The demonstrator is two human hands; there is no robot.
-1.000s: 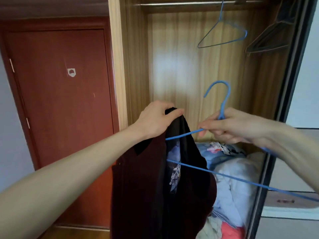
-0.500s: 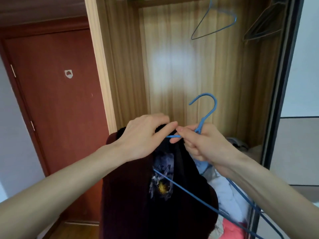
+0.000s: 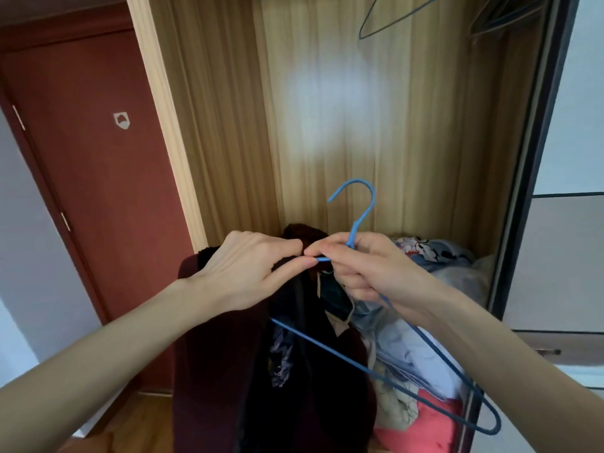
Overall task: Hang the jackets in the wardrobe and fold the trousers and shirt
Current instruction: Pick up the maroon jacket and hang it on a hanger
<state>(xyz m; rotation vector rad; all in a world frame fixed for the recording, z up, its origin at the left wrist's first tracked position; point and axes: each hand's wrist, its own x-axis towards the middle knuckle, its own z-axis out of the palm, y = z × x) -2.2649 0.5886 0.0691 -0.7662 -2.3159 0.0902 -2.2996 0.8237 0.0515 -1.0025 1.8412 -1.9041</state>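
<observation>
1. Left hand [image 3: 251, 269] curled round the collar of a dark maroon jacket [image 3: 222, 361], thumb and forefinger pinching fabric where the blue hanger [image 3: 354, 223] arm enters; jacket hanging straight down in front of the open wardrobe [image 3: 376, 125].
2. Right hand [image 3: 366, 266] closed round the hanger neck just below its hook; hook pointing up, lower bar running down and right past the wrist.
3. Behind, inside the wardrobe: heap of clothes [image 3: 415, 361] on its floor; an empty hanger [image 3: 385, 24] hanging at top.
4. Left of the wardrobe: red door [image 3: 98, 191].
</observation>
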